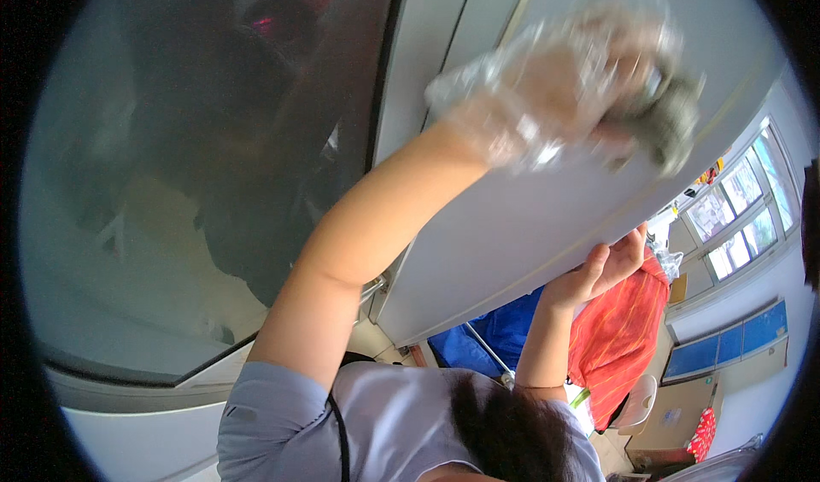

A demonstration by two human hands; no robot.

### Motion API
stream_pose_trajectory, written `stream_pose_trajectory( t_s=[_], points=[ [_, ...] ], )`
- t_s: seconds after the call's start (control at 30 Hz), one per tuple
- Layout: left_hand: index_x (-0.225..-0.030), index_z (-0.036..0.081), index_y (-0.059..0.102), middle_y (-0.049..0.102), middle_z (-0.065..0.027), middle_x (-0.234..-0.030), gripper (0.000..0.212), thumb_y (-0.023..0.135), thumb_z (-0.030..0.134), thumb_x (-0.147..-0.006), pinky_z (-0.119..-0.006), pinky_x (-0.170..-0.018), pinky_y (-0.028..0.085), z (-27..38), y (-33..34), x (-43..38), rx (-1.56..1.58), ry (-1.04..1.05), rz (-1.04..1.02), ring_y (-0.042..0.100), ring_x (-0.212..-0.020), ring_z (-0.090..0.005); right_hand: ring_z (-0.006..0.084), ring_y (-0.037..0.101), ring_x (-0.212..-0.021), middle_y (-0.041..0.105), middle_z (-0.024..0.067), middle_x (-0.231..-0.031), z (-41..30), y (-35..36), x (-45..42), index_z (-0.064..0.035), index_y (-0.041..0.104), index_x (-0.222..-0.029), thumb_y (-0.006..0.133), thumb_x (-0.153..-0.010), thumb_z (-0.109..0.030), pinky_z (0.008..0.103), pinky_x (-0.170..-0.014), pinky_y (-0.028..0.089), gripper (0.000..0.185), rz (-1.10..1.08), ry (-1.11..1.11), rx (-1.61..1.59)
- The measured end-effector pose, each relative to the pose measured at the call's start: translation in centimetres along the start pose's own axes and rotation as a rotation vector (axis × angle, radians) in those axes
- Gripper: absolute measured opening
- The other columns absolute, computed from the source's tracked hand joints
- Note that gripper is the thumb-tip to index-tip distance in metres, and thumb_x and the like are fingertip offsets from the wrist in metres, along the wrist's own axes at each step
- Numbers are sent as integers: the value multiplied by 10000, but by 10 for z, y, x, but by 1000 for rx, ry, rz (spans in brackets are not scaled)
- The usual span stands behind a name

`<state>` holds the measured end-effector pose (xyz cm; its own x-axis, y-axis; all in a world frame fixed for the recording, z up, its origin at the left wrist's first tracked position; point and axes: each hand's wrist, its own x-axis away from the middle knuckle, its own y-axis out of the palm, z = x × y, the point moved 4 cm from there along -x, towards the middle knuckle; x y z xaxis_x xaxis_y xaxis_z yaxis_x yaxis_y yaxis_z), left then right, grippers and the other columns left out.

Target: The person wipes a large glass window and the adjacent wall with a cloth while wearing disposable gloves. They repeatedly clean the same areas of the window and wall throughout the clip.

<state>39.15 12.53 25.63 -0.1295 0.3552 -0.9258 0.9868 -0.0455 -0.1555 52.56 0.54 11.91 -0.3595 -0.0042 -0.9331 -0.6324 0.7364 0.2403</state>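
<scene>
My left hand (615, 66), inside a clear plastic glove, is blurred. It is closed around a crumpled grey-green cloth (672, 120) in front of a pale grey door panel (512, 226). Whether the cloth touches the panel cannot be told. Bare, my right hand (602, 274) is at the panel's lower right edge, its thumb by the rim and part of its fingers hidden behind it. To the left of the panel stands a dark glass pane (192, 162) in a light frame, with a dim reflection in it.
Beyond the panel's edge are a red-orange striped cloth (618, 347), a blue cloth (487, 338) and a white chair (640, 405). A window (737, 206) and blue wall panels (724, 341) are further right. A metal handle (373, 288) sits between pane and panel.
</scene>
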Motion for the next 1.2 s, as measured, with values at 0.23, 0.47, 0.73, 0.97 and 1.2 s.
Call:
stream_pose_trajectory(
  t_s=[0.23,0.47,0.73,0.97,1.2],
  points=[
    [-1224,157,563,557,-65,-1333,327,530,328,-948,-393,-1063,432,74,35,143,361,-126,-281,531,-1234,-254,232,512,-1129,444,157,-1336,1,-11,4,-22,477,-1136,458,-893,-86,381,-970,444,252,104,83,-51],
    [-1195,119,550,611,-95,-1197,489,703,390,-818,-388,-886,526,5,26,71,98,-158,160,616,-1071,-284,226,533,-1058,456,182,-1309,1,-13,4,-1,476,-1110,433,-906,-104,357,-915,460,233,97,41,26],
    [-1284,36,451,553,-177,-1173,591,712,147,-767,-436,-996,450,-14,-18,-35,18,-374,159,550,-1117,-327,294,513,-1192,463,229,-1328,4,-13,5,13,496,-1073,475,-919,-147,414,-1030,397,223,111,75,-4],
    [-1252,53,522,537,-124,-1299,568,629,413,-825,-428,-1038,405,25,26,167,164,-482,173,500,-1227,-325,312,501,-1217,468,241,-1322,2,-10,7,20,500,-1066,474,-923,-156,428,-1046,379,228,127,78,21],
    [-1190,45,559,557,-129,-1261,450,499,430,-966,-452,-1091,364,50,22,230,197,-581,-33,461,-1286,-335,315,509,-1209,475,244,-1321,7,-16,9,23,505,-1053,465,-917,-125,428,-1038,391,205,145,83,23]
  ],
)
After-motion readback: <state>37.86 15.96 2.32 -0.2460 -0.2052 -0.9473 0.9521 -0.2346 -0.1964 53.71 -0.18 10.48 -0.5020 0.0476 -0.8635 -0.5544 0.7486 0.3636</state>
